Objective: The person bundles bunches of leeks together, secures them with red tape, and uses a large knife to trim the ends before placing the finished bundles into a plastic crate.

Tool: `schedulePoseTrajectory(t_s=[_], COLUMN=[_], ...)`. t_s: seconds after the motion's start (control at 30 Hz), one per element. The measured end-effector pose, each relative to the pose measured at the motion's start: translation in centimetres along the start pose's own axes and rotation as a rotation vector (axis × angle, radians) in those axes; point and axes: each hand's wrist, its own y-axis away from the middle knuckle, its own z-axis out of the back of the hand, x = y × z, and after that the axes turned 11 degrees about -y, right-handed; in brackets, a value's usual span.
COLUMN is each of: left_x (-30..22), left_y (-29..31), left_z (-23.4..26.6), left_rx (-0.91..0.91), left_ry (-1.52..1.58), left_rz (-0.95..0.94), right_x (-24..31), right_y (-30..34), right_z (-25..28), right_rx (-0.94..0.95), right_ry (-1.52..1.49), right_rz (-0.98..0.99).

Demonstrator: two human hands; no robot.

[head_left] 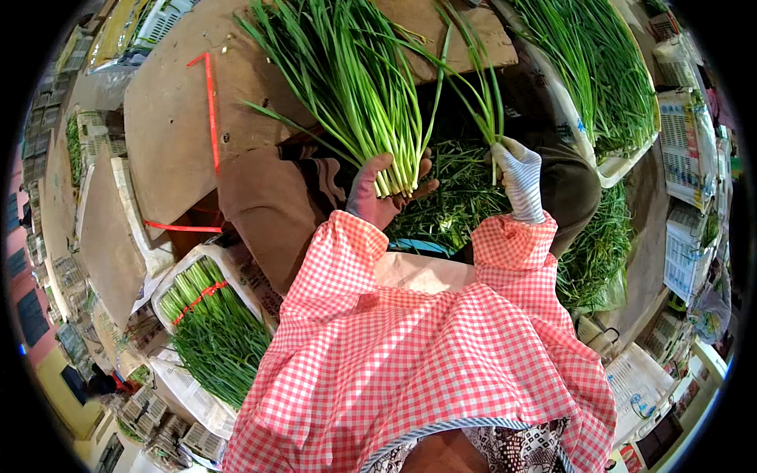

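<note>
A thick bunch of garlic chives (371, 102) rests in my left hand (377, 189), whose fingers curl round the pale stem ends. The green leaves fan away over the board. My right hand (520, 175), in a white and blue striped glove, pinches a few separate chive stalks (482, 98) near their lower ends, apart from the bunch. Loose chive leaves and scraps (453, 201) lie in a heap below and between my hands. Part of that heap is hidden by my sleeves.
A brown board (169, 118) with red ties (211, 118) lies ahead on the left. Loose chives (595, 71) fill a lined crate on the right. At lower left, a crate holds chives tied with red (217, 339). More scraps (595, 252) lie by my right knee.
</note>
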Motion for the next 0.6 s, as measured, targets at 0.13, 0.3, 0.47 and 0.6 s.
schedulePoseTrajectory(t_s=[0.13,0.3,0.47,0.6], left_x=[0.7,1.9,1.4,0.7], left_y=[-0.1,-0.3,0.0,0.2], left_z=[0.4,3.0,2.6,1.0], left_rx=[-0.097,-0.085,-0.347,-0.297], left_ry=[-0.087,-0.177,-0.325,-0.267], left_rz=[-0.002,-0.008,0.128,0.116], right_x=[0.4,0.5,2.7,1.7], right_y=[1.0,-0.6,-0.7,-3.2], right_z=[-3.8,-9.3,-7.4,2.2], right_rx=[0.169,0.391,0.270,0.021], right_ry=[-0.183,0.390,0.317,0.556], right_rz=[-0.035,0.364,0.249,0.100])
